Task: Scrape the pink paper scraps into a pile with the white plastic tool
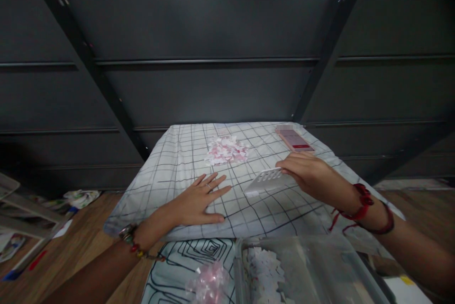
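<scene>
My left hand (202, 200) lies with spread fingers on or just above a white cloth with a black grid (167, 171); it holds nothing. Pinched in my right hand (309, 171) is a thin white slotted plate (261, 184), tilted, its lower edge close to the cloth. Whether that edge touches the cloth I cannot tell. Beyond both hands, a loose heap of white and pink paper scraps (227, 150) rests on the cloth. A phone in a pink case (295, 139) lies past my right hand, its screen lit.
At the near edge stands a clear plastic box (320, 271) with white paper scraps (263, 271) inside. Left of it, a clear bag with pink contents (211, 282) sits on a patterned cloth (174, 266). Dark panels (209, 91) rise behind the table; a pale rack (28, 219) stands left.
</scene>
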Demonstrator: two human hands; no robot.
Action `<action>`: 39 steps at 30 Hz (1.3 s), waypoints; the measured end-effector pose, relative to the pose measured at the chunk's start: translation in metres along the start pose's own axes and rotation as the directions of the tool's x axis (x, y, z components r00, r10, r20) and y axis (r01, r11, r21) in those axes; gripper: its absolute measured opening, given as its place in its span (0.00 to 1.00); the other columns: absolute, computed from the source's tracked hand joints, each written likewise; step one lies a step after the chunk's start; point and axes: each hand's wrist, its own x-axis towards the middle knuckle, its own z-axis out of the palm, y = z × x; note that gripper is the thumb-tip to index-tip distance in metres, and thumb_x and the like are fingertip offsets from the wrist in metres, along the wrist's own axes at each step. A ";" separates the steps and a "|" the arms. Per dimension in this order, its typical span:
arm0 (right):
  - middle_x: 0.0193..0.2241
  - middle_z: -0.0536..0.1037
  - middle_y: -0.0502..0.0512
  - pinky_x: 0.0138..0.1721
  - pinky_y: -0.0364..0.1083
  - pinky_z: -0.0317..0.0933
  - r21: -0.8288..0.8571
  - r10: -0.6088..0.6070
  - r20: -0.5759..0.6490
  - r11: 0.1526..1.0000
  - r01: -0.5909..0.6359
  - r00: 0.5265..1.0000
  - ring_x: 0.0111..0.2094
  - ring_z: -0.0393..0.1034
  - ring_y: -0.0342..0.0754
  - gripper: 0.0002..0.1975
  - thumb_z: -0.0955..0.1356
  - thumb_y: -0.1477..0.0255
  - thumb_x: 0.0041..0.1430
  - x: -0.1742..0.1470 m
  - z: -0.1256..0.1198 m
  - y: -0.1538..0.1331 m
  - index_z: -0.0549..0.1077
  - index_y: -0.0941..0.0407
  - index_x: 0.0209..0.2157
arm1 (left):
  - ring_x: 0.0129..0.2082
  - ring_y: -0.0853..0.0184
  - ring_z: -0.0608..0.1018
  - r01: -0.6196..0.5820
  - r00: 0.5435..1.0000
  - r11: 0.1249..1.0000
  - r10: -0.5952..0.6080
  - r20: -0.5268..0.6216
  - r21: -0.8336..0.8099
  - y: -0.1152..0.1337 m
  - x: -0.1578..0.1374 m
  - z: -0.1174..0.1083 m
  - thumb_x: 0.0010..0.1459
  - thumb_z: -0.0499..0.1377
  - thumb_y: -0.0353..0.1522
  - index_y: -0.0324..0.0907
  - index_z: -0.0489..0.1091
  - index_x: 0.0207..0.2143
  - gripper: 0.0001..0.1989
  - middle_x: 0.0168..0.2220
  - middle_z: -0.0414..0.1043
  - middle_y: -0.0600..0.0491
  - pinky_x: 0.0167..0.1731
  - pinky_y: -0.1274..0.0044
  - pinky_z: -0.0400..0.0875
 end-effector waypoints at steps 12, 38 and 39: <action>0.24 0.71 0.52 0.33 0.44 0.57 -0.072 0.104 0.044 0.992 -0.100 0.994 0.28 0.64 0.44 0.12 0.58 0.84 0.54 -0.003 -0.002 -0.015 0.69 0.58 0.28 | 0.61 0.49 0.45 0.027 0.999 0.999 -0.028 0.044 0.028 0.004 0.001 -0.005 0.56 0.50 0.51 0.43 0.46 0.61 0.36 0.63 0.38 0.43 0.56 0.57 0.41; 0.19 0.70 0.53 0.24 0.43 0.56 -0.197 -0.004 -0.113 0.980 -0.019 0.994 0.21 0.60 0.42 0.19 0.53 0.83 0.57 -0.040 -0.042 -0.068 0.70 0.57 0.26 | 0.60 0.43 0.39 0.109 0.984 0.994 -0.106 0.142 -0.011 0.017 0.000 -0.006 0.44 0.52 0.60 0.40 0.44 0.62 0.51 0.63 0.34 0.40 0.54 0.53 0.36; 0.19 0.70 0.53 0.24 0.43 0.56 -0.204 -0.013 -0.122 0.979 -0.012 0.992 0.21 0.59 0.42 0.19 0.53 0.83 0.58 -0.039 -0.044 -0.070 0.70 0.57 0.26 | 0.60 0.43 0.38 0.113 0.983 0.994 -0.111 0.148 -0.006 0.019 -0.001 -0.006 0.44 0.53 0.60 0.40 0.43 0.62 0.51 0.63 0.34 0.40 0.54 0.53 0.36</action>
